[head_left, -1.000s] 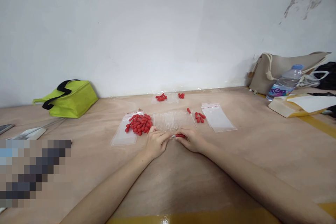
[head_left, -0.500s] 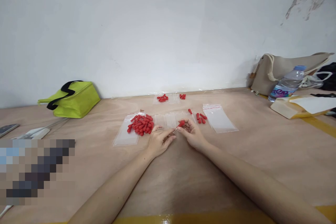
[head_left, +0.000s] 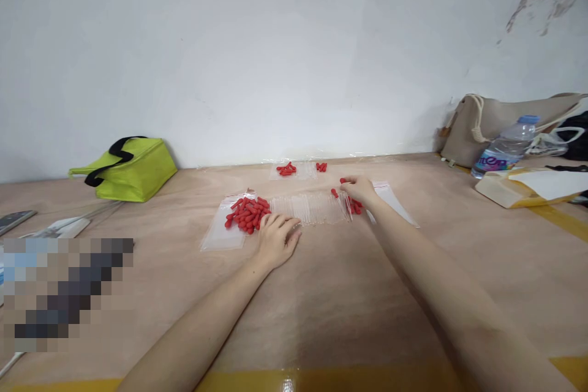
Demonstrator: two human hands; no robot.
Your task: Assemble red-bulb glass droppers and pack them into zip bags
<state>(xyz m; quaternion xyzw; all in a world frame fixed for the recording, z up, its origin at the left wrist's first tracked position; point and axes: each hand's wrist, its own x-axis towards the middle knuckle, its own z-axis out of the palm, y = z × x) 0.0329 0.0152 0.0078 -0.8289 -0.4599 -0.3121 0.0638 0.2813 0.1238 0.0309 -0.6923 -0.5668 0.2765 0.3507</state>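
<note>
My left hand (head_left: 274, 242) rests open on the table, its fingers spread loosely beside the pile of red rubber dropper bulbs (head_left: 248, 214). In front of its fingertips is a row of thin clear dropper tubes (head_left: 307, 208). My right hand (head_left: 362, 191) is at the right end of that row, with thumb and fingers pinched on a dropper whose red bulb (head_left: 342, 180) shows at the fingertips. Just left of it lies another red bulb (head_left: 334, 192). Several more red bulbs (head_left: 356, 206) are partly hidden under my right hand and wrist.
Clear zip bags lie at left (head_left: 220, 239) and right (head_left: 397, 208). Farther back, a bag with red bulbs (head_left: 286, 169) lies near the wall. A lime-green bag (head_left: 142, 168) stands left; a water bottle (head_left: 508, 147) and beige bag (head_left: 459, 135) stand right.
My hands have parted. The right hand has moved away and to the right with the red-bulbed dropper, over the end of the row. My left hand has let go and opened on the table.
</note>
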